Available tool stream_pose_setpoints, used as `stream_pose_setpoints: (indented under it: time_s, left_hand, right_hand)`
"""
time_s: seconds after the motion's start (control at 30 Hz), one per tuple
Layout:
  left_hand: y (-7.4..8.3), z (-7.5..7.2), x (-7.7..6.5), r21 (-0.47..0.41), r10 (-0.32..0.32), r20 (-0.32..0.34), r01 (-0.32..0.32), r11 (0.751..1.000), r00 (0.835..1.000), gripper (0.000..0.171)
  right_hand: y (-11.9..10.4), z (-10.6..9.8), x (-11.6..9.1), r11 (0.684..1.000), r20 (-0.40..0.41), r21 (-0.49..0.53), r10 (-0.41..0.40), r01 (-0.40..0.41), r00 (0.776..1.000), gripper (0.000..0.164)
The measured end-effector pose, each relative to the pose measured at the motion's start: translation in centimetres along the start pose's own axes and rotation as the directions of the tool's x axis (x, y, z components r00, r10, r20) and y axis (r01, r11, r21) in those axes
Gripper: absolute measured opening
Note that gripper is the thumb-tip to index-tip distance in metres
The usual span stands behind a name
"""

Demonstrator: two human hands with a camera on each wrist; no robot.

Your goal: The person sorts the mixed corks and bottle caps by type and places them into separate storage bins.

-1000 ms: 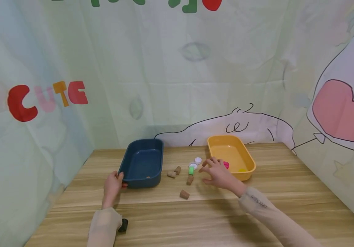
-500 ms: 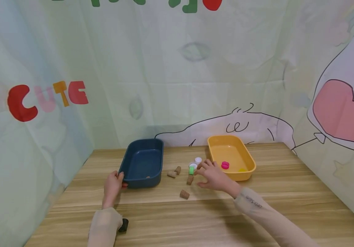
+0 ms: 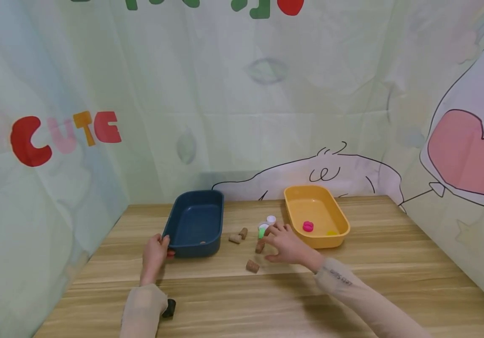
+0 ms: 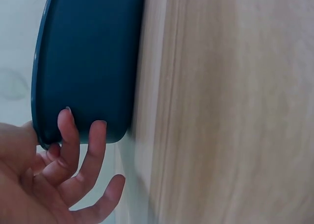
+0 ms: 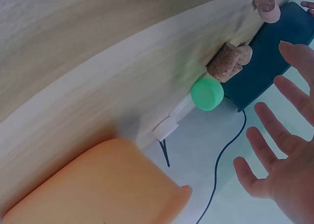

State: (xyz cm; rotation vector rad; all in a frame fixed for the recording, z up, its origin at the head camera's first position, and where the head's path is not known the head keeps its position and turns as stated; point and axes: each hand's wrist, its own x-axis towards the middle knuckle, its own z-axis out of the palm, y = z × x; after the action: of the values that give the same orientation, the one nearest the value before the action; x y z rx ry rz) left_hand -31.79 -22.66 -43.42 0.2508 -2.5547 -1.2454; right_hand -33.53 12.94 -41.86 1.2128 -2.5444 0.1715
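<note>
My left hand (image 3: 155, 257) holds the near left corner of a dark blue tray (image 3: 194, 251); in the left wrist view its fingers (image 4: 91, 155) curl against the outer wall, the thumb hidden behind the rim. My right hand (image 3: 289, 245), fingers spread and slightly bent, hovers by a green bottle cap (image 5: 208, 93) with nothing in its grasp. Close to its fingertips lies one cork (image 3: 260, 247), with another cork (image 3: 252, 266) nearer the front. Two more corks (image 3: 235, 239) lie together beside the blue tray. Behind the green cap are white caps (image 3: 271, 219).
On the right stands a yellow-orange tray (image 3: 343, 238) with a pink cap (image 3: 308, 226) and something yellow (image 3: 331, 233) inside. A small brown bit (image 3: 202, 242) shows inside the blue tray. A printed cloth (image 3: 242, 117) hangs behind the wooden table (image 3: 225, 300).
My right hand has moved left from beside the yellow-orange tray toward the green cap and the cork, uncovering the pink cap. The left hand and blue tray have stayed put.
</note>
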Motion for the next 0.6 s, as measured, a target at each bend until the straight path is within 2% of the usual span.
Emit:
stream_pose_setpoints:
  time_s: [0.37,0.6]
  left_hand:
    - [0.3,-0.2,-0.1,0.041,-0.011,0.006,0.011,0.999,1.000,0.031]
    - [-0.8,-0.1,0.2,-0.042,0.041,-0.008,-0.042,0.998,0.999,0.032]
  right_hand:
    - [-0.9,0.5,0.4,0.999,0.011,0.033,-0.042,0.042,0.999,0.034]
    - [-1.2,1.0,0.5,0.999,0.050,-0.013,-0.036,0.037,0.998,0.037]
